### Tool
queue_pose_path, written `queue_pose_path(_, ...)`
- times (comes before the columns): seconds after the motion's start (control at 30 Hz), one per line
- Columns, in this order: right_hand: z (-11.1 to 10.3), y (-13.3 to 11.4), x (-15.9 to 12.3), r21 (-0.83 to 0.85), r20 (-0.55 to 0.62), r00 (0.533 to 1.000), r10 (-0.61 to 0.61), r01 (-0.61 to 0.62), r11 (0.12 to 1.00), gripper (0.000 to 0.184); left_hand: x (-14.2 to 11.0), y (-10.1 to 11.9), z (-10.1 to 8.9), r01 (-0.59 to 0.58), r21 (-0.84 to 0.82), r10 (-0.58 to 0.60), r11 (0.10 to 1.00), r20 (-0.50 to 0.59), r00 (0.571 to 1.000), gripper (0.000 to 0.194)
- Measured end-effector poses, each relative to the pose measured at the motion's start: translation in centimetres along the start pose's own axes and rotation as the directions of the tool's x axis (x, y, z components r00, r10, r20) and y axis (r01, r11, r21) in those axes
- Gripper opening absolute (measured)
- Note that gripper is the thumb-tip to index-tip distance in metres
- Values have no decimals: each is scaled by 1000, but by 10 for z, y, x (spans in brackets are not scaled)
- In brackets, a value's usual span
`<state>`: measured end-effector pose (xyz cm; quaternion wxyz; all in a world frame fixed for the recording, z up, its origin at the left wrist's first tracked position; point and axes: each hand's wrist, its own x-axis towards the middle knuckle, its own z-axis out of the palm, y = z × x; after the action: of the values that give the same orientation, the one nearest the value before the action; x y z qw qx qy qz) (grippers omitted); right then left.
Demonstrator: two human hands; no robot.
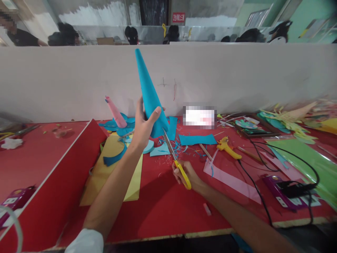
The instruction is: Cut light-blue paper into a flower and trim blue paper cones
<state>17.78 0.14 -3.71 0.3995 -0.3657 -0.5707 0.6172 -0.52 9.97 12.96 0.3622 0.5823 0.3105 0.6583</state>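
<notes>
A tall blue cone (150, 91) is held up above the table by my left hand (144, 126), its narrow tip leaning up and to the left. My left fingers wrap around its lower part with the thumb in front. My right hand (188, 174) grips yellow-handled scissors (181, 174), their blades pointing up and left to the cone's bottom edge. Whether the blades are closed on the material I cannot make out. Below the cone lie thin blue trimmings (175, 149) and a flat blue strip (197, 139).
A yellow glue gun (228, 148) with a black cord lies right of the scissors. Yellow sheets (97, 175) lie at left beside a red divider (60, 186). A pink cone (116, 112) stands behind. At right are a purple power strip (284, 193) and green sheets (302, 158).
</notes>
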Motion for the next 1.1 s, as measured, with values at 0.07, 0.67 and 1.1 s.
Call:
queue_pose_path(0.07, 2, -6, 0, -13, 27, 999, -43, 43, 999, 70, 1, -3, 0, -6, 26, 6, 1000, -14, 1000, 67)
queue_pose_path(0.67, 2, -23, -6, -124, 74, 994, -77, 85, 989, 75, -2, -1, 3, -136, 278, 192, 951, -185, 964, 74)
queue_pose_path(1.1, 0, -10, -4, 10, 38, 999, 1, -2, 1000, 71, -4, -2, 5, -132, 294, 187, 947, -170, 968, 71)
